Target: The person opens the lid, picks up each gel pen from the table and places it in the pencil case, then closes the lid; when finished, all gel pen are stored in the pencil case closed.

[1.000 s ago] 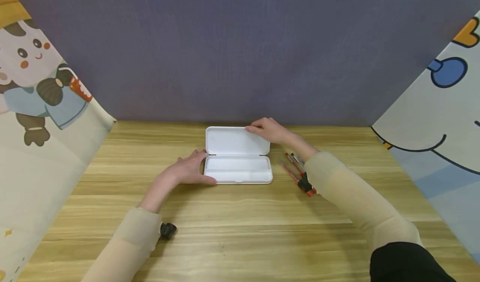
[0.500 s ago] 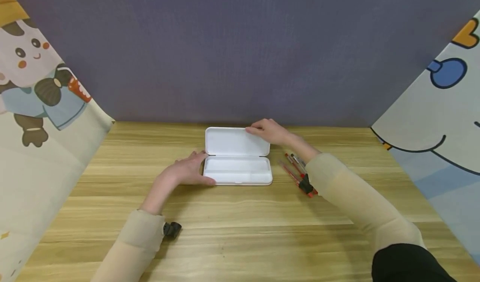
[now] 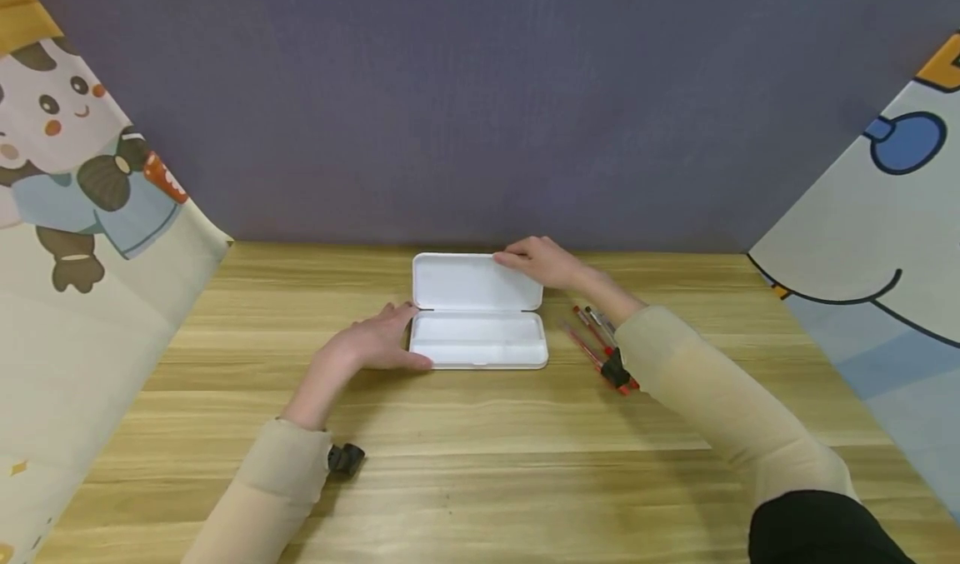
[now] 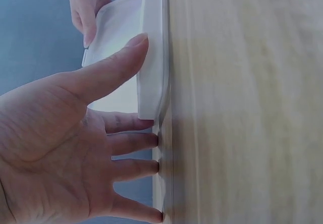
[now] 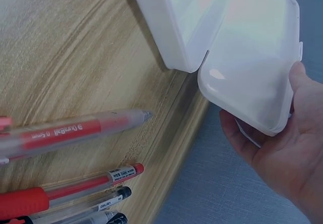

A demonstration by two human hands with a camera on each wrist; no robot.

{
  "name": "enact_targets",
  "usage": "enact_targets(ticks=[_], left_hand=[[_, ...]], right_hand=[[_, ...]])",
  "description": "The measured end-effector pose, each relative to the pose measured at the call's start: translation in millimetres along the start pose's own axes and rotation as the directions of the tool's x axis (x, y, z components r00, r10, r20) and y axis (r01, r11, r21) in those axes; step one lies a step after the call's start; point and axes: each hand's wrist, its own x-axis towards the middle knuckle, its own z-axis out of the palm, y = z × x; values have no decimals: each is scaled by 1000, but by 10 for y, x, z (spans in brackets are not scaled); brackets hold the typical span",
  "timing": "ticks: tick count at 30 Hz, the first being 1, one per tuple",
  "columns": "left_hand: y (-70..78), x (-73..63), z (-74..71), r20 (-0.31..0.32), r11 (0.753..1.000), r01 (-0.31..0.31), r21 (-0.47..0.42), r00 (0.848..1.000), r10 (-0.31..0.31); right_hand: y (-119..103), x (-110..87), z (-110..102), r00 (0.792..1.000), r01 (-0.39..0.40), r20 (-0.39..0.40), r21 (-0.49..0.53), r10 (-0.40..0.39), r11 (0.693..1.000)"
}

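A white pencil case stands with its lid raised at the back of the table, its base [image 3: 480,356] toward me and its lid [image 3: 457,282] behind. My left hand [image 3: 375,341] is at the base's left end. In the left wrist view its thumb lies against the front wall, and its straight, spread fingers reach down past the end to the wood. My right hand [image 3: 542,262] pinches the lid's far right corner; the right wrist view shows the thumb at the rim and fingers behind it. The inside of the base appears bare.
Several clear-barrelled pens, one a red pen [image 5: 75,130], lie right of the case, partly under the right sleeve [image 3: 675,372]. A grey-blue backdrop [image 3: 480,114] rises directly behind the table [image 3: 465,481]. Printed cartoon panels flank both sides.
Both hands keep their places on the case, and the lid stays raised. The left forearm has shifted slightly to the right since the earliest frame.
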Motion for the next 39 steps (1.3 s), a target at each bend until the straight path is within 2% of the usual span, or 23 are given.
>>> enact_targets(ticks=[7,12,19,25,33,39], left_hand=[[30,-11,-9,-1,1000,3,6,1000,-3],[21,-62,3,3,1000,-3,13,1000,3],[-40,-152,24,20,1000,-22,17,1000,22],[-66,-225,33,30,999,-37,14,999,36],[-38,-210,38,28,999,-36,29,999,35],[-55,-209,45,23,999,-30,37,999,29]], right_hand=[[25,-38,-28,1000,15,-9,-2,-15,1000],[-15,-197,-57,999,28,-42,16,-27,999],[-11,-625,-91,984,46,-176,85,-31,995],[173,-1079,-39,963,-10,-266,135,46,991],[481,-1592,-37,960,-61,-265,137,96,989],[680,-1858,45,958,-91,-262,118,119,989]])
